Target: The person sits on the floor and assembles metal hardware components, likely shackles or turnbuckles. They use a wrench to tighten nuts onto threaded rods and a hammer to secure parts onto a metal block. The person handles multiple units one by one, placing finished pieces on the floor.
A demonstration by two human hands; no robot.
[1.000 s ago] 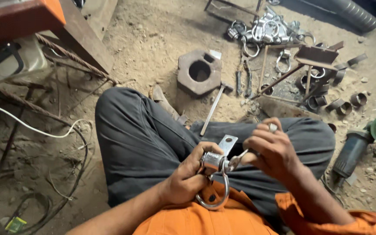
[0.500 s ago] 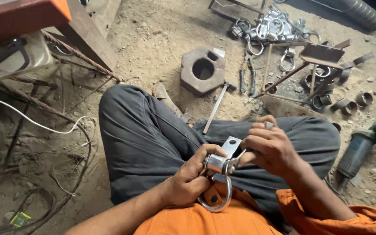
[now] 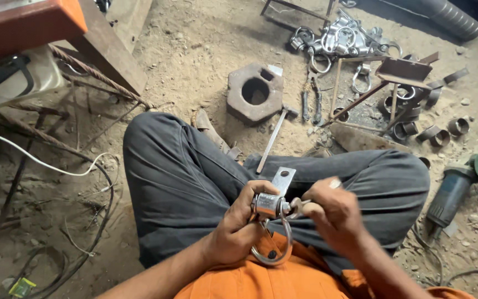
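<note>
While the person sits cross-legged on the sandy floor (image 3: 195, 50), not much has shifted vs a sec ago: the left hand (image 3: 238, 228) has kept its wrap on the metal swivel fitting (image 3: 269, 206), the right hand (image 3: 333, 213) has crept a touch lower and closer w/ its thumb and fingers still pinched on the small end at the fitting's 3 o'clock side. That reads to me as a twisting or tightening grip going on, no regrasp, piece not put down. Going L to R: at 9 o'clock of the lap, a white cable (image 3: 40, 161) and dark wires trail over the dirt; at 10 o'clock a red-topped bench (image 3: 23, 22). Fitting sits dead centre, above the lap, just in front of the orange shirt (image 3: 283, 279). Its flat plate w/ a hole (image 3: 282, 180) sticks up toward 12–1 o'clock; the ring (image 3: 275, 252) hangs toward 6. So long axis runs approx 12 to 6, slightly tilted, w/ the barrel part lying crosswise 9 to 3 between both hands. Hands close together, both clamped on the same piece. Beyond the knees at 12: a hammer (image 3: 272, 139) and a heavy hex block w/ a round hole (image 3: 255, 93). At 1–2 o'clock a pile of shiny finished fittings (image 3: 341, 39) and cut pipe rings (image 3: 457, 126). Far R at 3 o'clock, an angle grinder (image 3: 460, 185) lies on the ground.
</note>
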